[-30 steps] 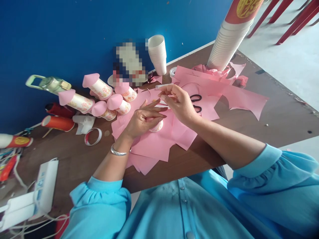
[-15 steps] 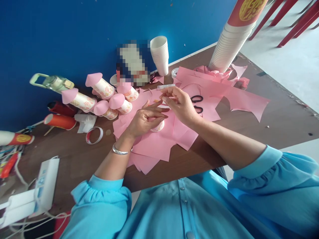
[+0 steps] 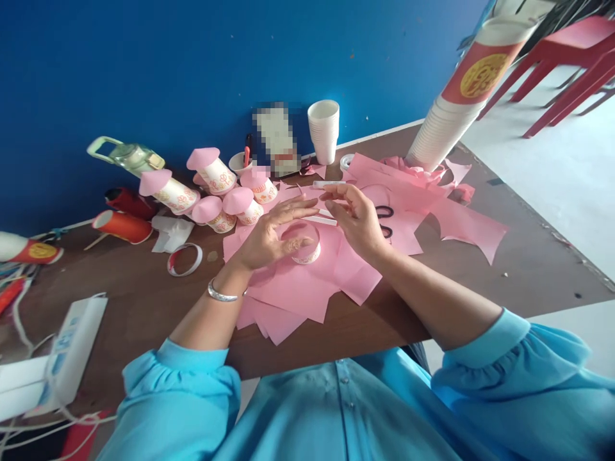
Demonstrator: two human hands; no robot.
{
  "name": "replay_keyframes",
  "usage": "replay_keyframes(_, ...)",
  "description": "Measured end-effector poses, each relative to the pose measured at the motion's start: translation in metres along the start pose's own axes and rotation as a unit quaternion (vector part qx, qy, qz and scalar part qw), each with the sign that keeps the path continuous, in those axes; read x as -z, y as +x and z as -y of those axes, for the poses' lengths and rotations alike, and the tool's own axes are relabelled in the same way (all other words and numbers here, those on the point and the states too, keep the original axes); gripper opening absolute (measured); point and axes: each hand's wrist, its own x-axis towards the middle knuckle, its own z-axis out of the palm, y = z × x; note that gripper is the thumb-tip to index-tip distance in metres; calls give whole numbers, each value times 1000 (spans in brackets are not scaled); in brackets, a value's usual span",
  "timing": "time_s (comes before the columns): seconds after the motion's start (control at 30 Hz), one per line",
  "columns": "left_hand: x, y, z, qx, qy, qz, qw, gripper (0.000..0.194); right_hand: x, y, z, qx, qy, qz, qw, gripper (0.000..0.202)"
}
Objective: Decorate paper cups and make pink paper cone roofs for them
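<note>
Left hand (image 3: 266, 240) spread wide, thumb parted from fingers, arching in from nine o'clock; right hand (image 3: 358, 221) over at two, fingers curled, a gap between the pair. Whether that right one pinches anything, I can't tell. Dead centre, below and between them: the small patterned cup (image 3: 307, 257), resting on the pink sheets (image 3: 298, 301), the left thumb crossing its top, perhaps to steady it. At one o'clock a white strip (image 3: 323, 219) points towards the right thumb, and just past it a white tube (image 3: 329, 184) lies by the fingertips, kept close, I'd judge, for quick use. Black scissor handles (image 3: 393, 212) at two, beside the right hand, look set within easy reach. Out at ten, pink-capped cups (image 3: 216, 176) cluster, seemingly parked clear of the working patch. Stacked white cups (image 3: 324, 131) stand at twelve, a taller stack (image 3: 435, 131) at half past one, and on the bare worktop (image 3: 125, 301) a white ring (image 3: 196, 261) lies at nine.
</note>
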Motion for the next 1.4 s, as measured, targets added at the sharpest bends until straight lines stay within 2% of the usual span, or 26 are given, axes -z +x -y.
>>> replay_keyframes(0.1, 9, -6, 1, 35, -11, -47, 998, 49, 2, -2, 4, 35, -33, 13, 999, 30)
replay_keyframes(0.17, 11, -11, 5, 70, -41, -86, 993, 50, 1, -5, 7, 71, -66, 48, 994, 36)
replay_keyframes(0.3, 8, -25, 14, 120, -104, -152, 976, 49, -3, -13, 11, 133, -147, 135, 971, 52)
replay_keyframes(0.43, 4, -39, 15, 148, -123, -184, 964, 47, -10, -20, 7, 177, -214, 168, 946, 59)
replay_keyframes(0.67, -8, -47, 18, 145, -158, -157, 964, 48, -12, -23, -1, 194, -237, 168, 937, 60)
replay_keyframes(0.8, -9, -49, 19, 154, -168, -169, 959, 47, -11, -24, 0, 190, -231, 170, 939, 61)
replay_keyframes(0.93, -9, -47, 13, 210, -187, -192, 940, 52, -12, -25, 2, 189, -237, 171, 937, 63)
replay_keyframes(1.07, -13, -40, 10, 256, -210, -188, 925, 56, -12, -26, 2, 196, -236, 169, 937, 63)
replay_keyframes(1.23, -19, -34, 14, 249, -304, -174, 903, 53, -12, -25, -1, 184, -242, 166, 938, 64)
replay_keyframes(1.4, -22, -34, 16, 247, -408, -138, 868, 40, -10, -25, -3, 170, -255, 165, 937, 66)
